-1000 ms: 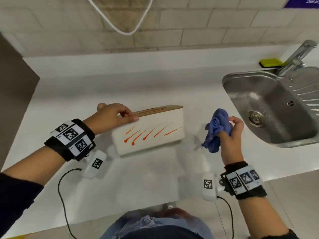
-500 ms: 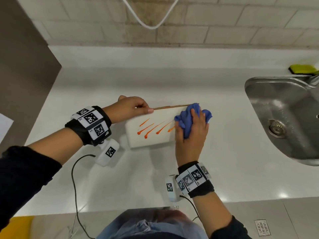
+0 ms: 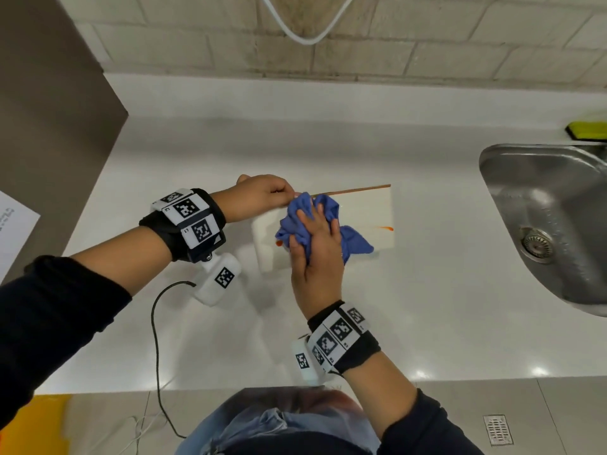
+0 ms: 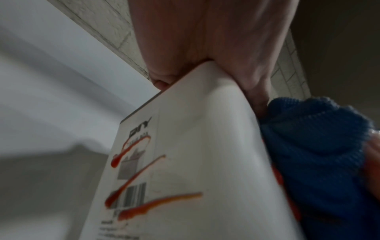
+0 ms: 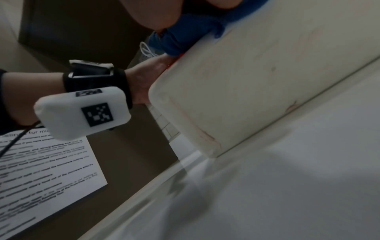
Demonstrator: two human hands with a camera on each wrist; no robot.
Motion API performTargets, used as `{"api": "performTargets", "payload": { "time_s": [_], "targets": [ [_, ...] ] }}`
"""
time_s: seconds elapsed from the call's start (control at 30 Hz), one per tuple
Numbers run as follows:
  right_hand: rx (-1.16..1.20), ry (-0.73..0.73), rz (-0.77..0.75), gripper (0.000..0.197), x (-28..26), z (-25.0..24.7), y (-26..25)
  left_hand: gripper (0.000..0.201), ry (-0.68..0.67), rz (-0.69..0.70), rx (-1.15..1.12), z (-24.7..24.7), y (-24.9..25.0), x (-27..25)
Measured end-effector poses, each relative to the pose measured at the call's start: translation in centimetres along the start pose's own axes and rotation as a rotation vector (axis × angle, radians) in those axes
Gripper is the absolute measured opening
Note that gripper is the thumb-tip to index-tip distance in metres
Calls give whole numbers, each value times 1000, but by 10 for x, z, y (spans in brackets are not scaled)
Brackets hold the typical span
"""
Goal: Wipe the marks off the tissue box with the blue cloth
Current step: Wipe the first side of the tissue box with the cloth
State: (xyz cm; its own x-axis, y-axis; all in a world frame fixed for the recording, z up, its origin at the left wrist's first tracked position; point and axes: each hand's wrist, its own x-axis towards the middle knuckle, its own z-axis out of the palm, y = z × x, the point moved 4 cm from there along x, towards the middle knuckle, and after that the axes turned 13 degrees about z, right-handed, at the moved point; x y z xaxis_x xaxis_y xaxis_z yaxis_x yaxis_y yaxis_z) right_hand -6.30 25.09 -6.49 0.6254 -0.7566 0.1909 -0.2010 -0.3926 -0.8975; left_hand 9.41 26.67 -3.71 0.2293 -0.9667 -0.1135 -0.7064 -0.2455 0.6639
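A white tissue box (image 3: pixel 364 218) with a wooden top stands on the counter. My left hand (image 3: pixel 279 192) grips its top left end, thumb behind and fingers in front. My right hand (image 3: pixel 315 231) holds the bunched blue cloth (image 3: pixel 356 243) and presses it on the left half of the box's front face. Small orange traces show by the cloth's left edge and at the face's right edge (image 3: pixel 386 228). In the left wrist view the box (image 4: pixel 195 162) carries three orange streaks (image 4: pixel 133 172) on its labelled face, with the cloth (image 4: pixel 318 146) beside it. In the right wrist view the cloth (image 5: pixel 185 37) lies against the box (image 5: pixel 257 78).
A steel sink (image 3: pixel 492 178) is set into the counter at the right, with a yellow-green sponge (image 3: pixel 588 130) behind it. A brown panel (image 3: pixel 49 110) bearing a printed sheet (image 3: pixel 13 231) closes the left side. A black cable (image 3: pixel 157 339) trails off the counter's front edge.
My right hand brought the cloth from the air onto the box's right end, then swept it left across the front. The orange streaks there are mostly gone or covered. The left hand's grip has not changed.
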Motion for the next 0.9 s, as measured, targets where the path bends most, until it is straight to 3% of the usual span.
{"api": "performTargets", "payload": {
  "time_s": [0.13, 0.23, 0.37, 0.53, 0.63, 0.77, 0.9],
  "targets": [
    [-70, -141, -99, 39, 3, -4, -8, 55, -3, -27, -17, -4, 1, 2],
    [-212, -363, -245, 40, -5, 10, -13, 58, -28, -30, -11, -4, 4, 2],
    [-344, -554, -386, 40, -8, 13, -9, 53, -53, -4, 29, -1, 8, -1],
    [-358, -641, -429, 29, 2, -24, 4, 54, -29, 31, 31, 0, 8, -4],
    [-438, -637, -454, 32, 6, -56, 18, 68, -12, 53, 16, 1, 10, -7],
    [-460, -640, -244, 40, 11, -112, 46, 69, 12, 62, -4, 2, 13, -12],
    [-147, -432, 81, 25, 19, -155, 69, 53, 16, 47, 38, 0, 10, -9]
  ]
}}
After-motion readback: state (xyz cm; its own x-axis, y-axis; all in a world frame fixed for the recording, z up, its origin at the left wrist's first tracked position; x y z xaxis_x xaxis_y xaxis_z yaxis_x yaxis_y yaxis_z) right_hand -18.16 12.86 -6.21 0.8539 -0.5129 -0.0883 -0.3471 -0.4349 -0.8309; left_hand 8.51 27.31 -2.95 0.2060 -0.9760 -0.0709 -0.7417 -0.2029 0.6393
